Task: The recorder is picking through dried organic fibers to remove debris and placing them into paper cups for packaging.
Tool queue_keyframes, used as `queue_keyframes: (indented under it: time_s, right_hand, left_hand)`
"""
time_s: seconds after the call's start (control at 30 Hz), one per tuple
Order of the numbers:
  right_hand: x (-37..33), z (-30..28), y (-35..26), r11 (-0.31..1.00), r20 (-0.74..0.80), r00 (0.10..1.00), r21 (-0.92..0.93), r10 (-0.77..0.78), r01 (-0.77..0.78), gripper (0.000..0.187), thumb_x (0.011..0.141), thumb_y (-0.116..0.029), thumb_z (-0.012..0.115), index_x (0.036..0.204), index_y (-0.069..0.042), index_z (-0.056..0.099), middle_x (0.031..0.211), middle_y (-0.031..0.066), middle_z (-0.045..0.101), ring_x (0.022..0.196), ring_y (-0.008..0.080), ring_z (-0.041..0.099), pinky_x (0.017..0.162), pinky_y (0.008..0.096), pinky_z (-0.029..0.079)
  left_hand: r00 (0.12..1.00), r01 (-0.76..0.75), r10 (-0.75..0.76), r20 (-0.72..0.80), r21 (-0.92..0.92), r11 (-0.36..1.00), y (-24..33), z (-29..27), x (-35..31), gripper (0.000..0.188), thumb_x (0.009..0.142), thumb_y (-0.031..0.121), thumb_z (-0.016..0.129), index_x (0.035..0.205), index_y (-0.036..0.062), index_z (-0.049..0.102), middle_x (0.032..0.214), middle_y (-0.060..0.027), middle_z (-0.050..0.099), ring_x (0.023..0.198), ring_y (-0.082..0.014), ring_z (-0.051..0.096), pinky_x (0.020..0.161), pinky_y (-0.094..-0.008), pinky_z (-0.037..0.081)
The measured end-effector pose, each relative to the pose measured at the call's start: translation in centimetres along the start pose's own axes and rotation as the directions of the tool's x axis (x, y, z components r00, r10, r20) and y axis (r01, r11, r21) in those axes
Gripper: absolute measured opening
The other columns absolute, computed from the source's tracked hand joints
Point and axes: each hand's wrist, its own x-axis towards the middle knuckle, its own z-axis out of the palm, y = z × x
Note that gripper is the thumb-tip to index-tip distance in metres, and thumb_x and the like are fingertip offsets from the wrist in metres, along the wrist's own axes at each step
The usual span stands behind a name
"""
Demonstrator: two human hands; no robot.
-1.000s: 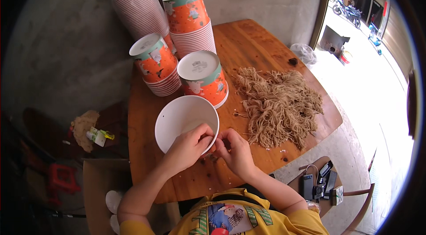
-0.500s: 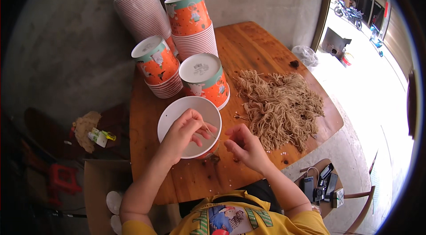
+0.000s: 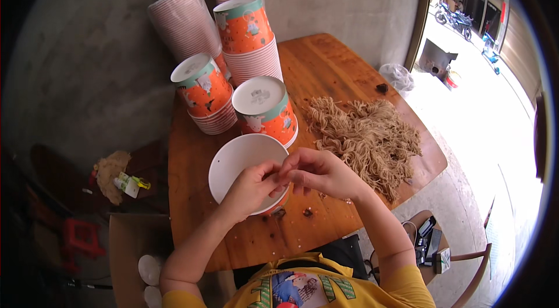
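A white-lined paper bucket stands upright and open on the table in front of me. My left hand is over its near right rim, with thumb and fingers pinched together. At its fingertips my right hand meets it, fingers bent and closed. Whatever lies between the fingertips is hidden or too thin to make out. To the right of the hands lies a loose heap of tan, noodle-like strands. Just behind the open bucket, an orange and green bucket stands upside down.
More upside-down buckets are stacked at the back left, with a taller stack behind. Plastic-wrapped bucket stacks lean by the wall. A cardboard box stands at lower left; a chair holding devices is at lower right.
My right hand has moved left and up to meet my left hand, closing the gap between them. The thin strand seen earlier at my left fingertips no longer shows. The view has shifted slightly.
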Motion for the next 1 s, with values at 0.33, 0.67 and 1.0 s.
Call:
queue_keyframes:
  time_s: [0.33, 0.67, 1.0]
  right_hand:
    - [3.4, 0.0, -1.9, 0.995, 0.118, 0.988, 0.052, -0.096, 0.090, 0.022, 0.099, -0.017, 0.053, 0.112, -0.002, 0.062, 0.102, 0.0026, 0.070, 0.070, 0.0035, 0.060, 0.056, 0.0182, 0.048]
    - [2.0, -1.8, 0.8, 0.998, -0.130, 0.990, 0.033, 0.056, -0.052, 0.020, 0.098, -0.015, 0.052, 0.110, -0.003, 0.062, 0.107, 0.0014, 0.068, 0.071, 0.0030, 0.056, 0.060, 0.0167, 0.043]
    - [-1.3, 1.2, 5.3, 0.981, -0.355, 0.915, -0.099, -0.191, 0.166, 0.017, 0.093, -0.019, 0.066, 0.096, -0.005, 0.058, 0.089, -0.0032, 0.057, 0.071, 0.0045, 0.053, 0.058, 0.0194, 0.041]
  left_hand:
    - [0.948, -0.318, 0.311, 0.069, 0.148, 0.937, -2.5, 0.2, 1.3, 0.017, 0.095, 0.005, 0.054, 0.109, 0.0027, 0.065, 0.094, 0.0010, 0.064, 0.088, -0.0082, 0.057, 0.081, -0.0254, 0.048]
    - [0.989, 0.001, 0.017, 0.150, -0.121, 0.993, -0.9, -0.7, 0.7, 0.028, 0.100, 0.018, 0.050, 0.107, -0.0036, 0.066, 0.084, 0.0021, 0.058, 0.074, -0.0052, 0.048, 0.071, -0.0206, 0.043]
    - [0.994, 0.049, -0.019, 0.109, -0.282, 0.958, -1.3, -0.7, 1.1, 0.026, 0.100, 0.017, 0.049, 0.113, -0.0004, 0.063, 0.088, 0.0019, 0.057, 0.079, -0.0048, 0.049, 0.072, -0.0204, 0.042]
